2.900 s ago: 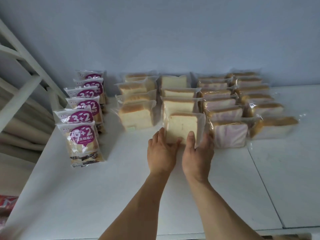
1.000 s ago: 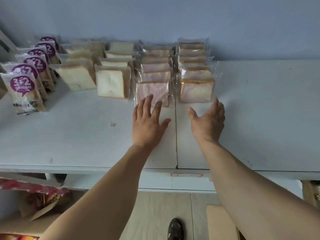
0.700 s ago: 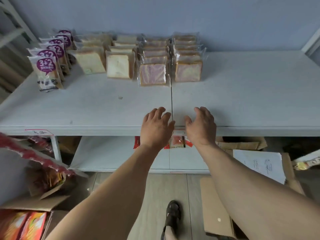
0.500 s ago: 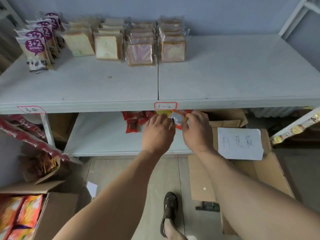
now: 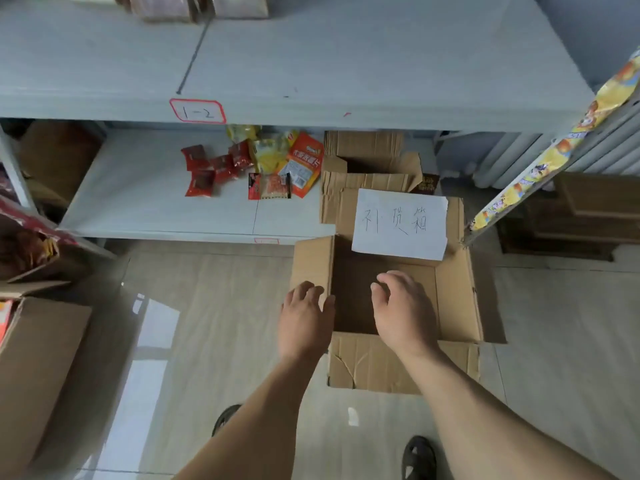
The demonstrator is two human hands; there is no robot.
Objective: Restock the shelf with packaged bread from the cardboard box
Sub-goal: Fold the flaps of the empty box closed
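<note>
Now both empty hands, left hand (image 5: 306, 320) and right hand (image 5: 401, 311), are hovering loosely spread over the cardboard box (image 5: 457, 289); packaged bread likely crushes easily, so grip edges lightly.

Both hands have left the shelf (image 5: 346, 64); the left hand (image 5: 304, 320) and right hand (image 5: 401, 310) now reach over the open cardboard box (image 5: 457, 271).

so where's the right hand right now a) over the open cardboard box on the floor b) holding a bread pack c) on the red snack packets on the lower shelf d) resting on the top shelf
a: the right hand hangs with loosely curled fingers over the dark opening of the cardboard box on the floor, holding nothing, well below the top shelf and clear of the red snack packets.
</note>
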